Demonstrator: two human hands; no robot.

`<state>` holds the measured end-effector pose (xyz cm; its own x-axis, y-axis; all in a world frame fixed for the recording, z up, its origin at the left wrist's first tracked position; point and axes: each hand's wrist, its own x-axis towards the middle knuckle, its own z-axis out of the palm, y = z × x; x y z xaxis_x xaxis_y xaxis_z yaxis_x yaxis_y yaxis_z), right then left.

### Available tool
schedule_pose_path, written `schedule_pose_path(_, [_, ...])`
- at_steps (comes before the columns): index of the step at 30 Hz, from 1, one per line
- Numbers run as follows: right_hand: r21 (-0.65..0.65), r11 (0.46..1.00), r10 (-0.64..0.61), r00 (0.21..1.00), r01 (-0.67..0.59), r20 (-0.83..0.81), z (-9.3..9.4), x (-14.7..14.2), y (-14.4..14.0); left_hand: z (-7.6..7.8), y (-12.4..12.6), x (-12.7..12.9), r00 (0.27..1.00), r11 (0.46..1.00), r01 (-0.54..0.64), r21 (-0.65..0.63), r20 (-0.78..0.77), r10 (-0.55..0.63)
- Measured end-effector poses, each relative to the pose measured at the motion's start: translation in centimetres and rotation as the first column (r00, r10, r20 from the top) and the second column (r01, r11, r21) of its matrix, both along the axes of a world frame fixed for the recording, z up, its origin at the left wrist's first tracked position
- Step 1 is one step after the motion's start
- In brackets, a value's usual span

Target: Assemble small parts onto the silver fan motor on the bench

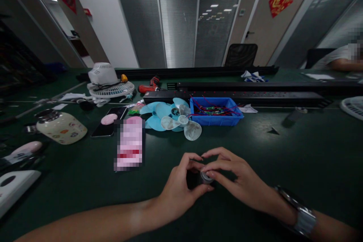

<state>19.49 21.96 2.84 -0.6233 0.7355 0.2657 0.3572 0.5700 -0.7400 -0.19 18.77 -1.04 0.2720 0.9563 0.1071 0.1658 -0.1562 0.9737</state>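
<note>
My left hand and my right hand meet over the dark green table near its front edge. Together they pinch a small round grey part, which looks like a little motor or cap; most of it is hidden by my fingers. A metal watch is on my right wrist. Just beyond my hands lie blue and clear fan blades and a blue tray with red wires and small circuit boards.
A blurred pink item, a phone, a patterned bottle and white devices lie at the left. White fan parts and a red tool sit farther back, before long black power strips. Another person's arm rests far right.
</note>
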Motion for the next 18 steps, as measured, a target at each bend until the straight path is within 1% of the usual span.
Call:
schedule_pose_path(3, [0.009,0.999,-0.049,0.998,0.049,-0.041,0.3,0.4,0.4,0.2,0.0,0.0,1.000,1.000,-0.009,0.000,-0.029,0.009])
schedule_pose_path(6, [0.033,0.993,-0.112,0.993,0.113,-0.037,0.1,2.2,0.7,0.4,-0.1,0.0,0.996,0.999,-0.048,0.017,-0.072,0.049])
schedule_pose_path(9, [0.070,0.981,-0.185,0.978,0.178,0.099,-1.1,5.1,0.8,0.4,-0.2,-0.1,0.991,0.995,-0.083,0.051,-0.101,0.087])
schedule_pose_path(11, [0.132,0.966,-0.245,0.946,0.221,0.212,-2.2,6.9,0.6,0.3,-0.3,-0.1,0.987,0.993,-0.099,0.063,-0.124,0.107])
schedule_pose_path(13, [0.197,0.953,-0.283,0.909,0.230,0.307,-3.2,8.3,0.4,0.3,-0.4,-0.1,0.981,0.992,-0.108,0.070,-0.156,0.118])
schedule_pose_path(16, [0.242,0.946,-0.298,0.872,0.216,0.387,-4.1,9.1,0.1,0.4,-0.5,-0.2,0.972,0.991,-0.100,0.091,-0.202,0.117])
schedule_pose_path(18, [0.257,0.942,-0.306,0.867,0.216,0.393,-4.3,9.2,0.0,0.5,-0.5,-0.3,0.969,0.991,-0.090,0.104,-0.221,0.111])
